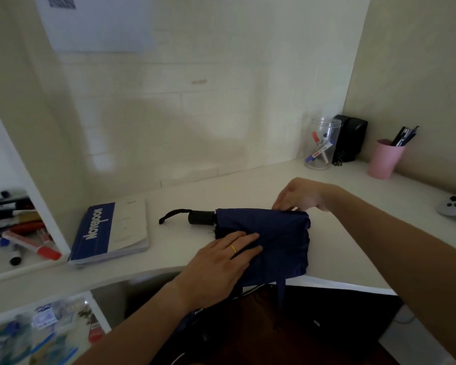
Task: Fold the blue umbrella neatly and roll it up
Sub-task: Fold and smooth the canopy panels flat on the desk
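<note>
The white laminate counter [248, 185] runs into the corner of the room and carries everything under review. On it, near the front edge, lies the dark blue collapsible fabric umbrella [279, 238], shaft already shortened, canopy gathered into a flat, loosely pleated slab. Its black cylindrical plastic handle [202, 217] points left, with a black cord wrist loop [173, 214] trailing beyond it. A narrow blue closure strap [281, 288] hangs off the counter's front edge.

My left hand [221, 262] lies flat on the near half of the canopy, fingers straight, pressing the cloth down; it grips nothing. My right hand [298, 196] is at the far edge of the canopy with fingers curled down onto the fabric. It appears to pinch a fold there, though the fingertips are partly hidden, so I report that as probable only.

Assessment: folding is in progress; rolling has not begun. To do this step well, I judge the left palm should hold its pressure while the right hand draws each panel flat and lays it in one direction around the shaft. Wrinkles should be smoothed toward the tip end before any roll starts. The dangling strap should be kept outermost so it can wrap the finished roll.

Also on the counter: a blue-and-white softcover notebook [111, 233] to the left, well apart from the umbrella, and a pink plastic cup of pens [385, 160] in the corner.
</note>
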Tool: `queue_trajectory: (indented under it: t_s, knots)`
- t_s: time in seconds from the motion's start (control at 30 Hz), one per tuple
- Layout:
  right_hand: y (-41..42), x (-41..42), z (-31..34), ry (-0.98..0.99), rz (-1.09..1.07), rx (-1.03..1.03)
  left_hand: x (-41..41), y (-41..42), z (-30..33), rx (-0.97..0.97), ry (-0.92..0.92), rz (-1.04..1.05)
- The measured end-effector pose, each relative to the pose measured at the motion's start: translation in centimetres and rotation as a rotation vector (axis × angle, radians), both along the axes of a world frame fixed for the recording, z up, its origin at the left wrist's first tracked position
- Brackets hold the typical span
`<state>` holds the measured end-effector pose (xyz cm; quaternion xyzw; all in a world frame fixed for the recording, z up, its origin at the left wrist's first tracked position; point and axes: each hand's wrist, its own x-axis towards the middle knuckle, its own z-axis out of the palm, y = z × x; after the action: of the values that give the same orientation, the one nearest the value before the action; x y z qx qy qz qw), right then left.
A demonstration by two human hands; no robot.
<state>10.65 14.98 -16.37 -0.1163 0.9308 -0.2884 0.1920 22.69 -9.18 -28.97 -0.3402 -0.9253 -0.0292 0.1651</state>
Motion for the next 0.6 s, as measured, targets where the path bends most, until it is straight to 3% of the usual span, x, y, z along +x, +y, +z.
queue_trajectory:
  t_s: [0.27, 0.4, 0.6]
  knots:
    - [0.0, -0.2, 0.1, 0.068, 0.116, 0.029, -0.2, 0.0, -0.2, -0.024, 0.044, 0.003]
    - [-0.5, 0.3, 0.0, 0.249, 0.101, 0.068, -0.1, 0.0, -0.2, -0.017, 0.053, -0.008]
    - [-0.7, 1.7, -1.5, 0.561, 0.045, -0.132, -0.1, 0.1, 0.2, -0.006, 0.039, -0.001]
